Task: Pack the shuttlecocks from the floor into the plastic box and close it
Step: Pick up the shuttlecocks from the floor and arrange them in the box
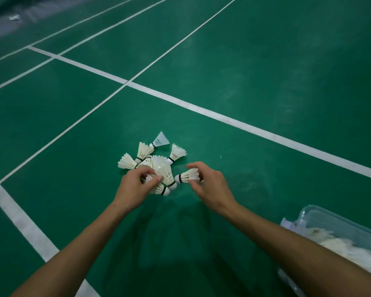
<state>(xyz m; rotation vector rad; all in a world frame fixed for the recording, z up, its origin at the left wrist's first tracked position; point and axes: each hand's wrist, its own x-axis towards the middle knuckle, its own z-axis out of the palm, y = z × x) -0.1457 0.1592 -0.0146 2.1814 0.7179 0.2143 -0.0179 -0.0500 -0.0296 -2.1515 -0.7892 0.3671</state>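
Clear plastic box (321, 219), lid off, near right of the pile, feathery white mass inside. Right hand (210, 185) fingers pinch one feathered shuttlecock (189, 176) at the pile's right edge. Left hand (135, 185) fingers curl round shuttlecocks (164, 170) within it. Beyond: roughly five more, cork-tipped, one translucent plastic-skirted (160, 140). Green floor (244, 82), white lines.

Two bare forearms are seen, with no sleeves reaching them. Nothing is worn on the wrists or the fingers (159, 178).
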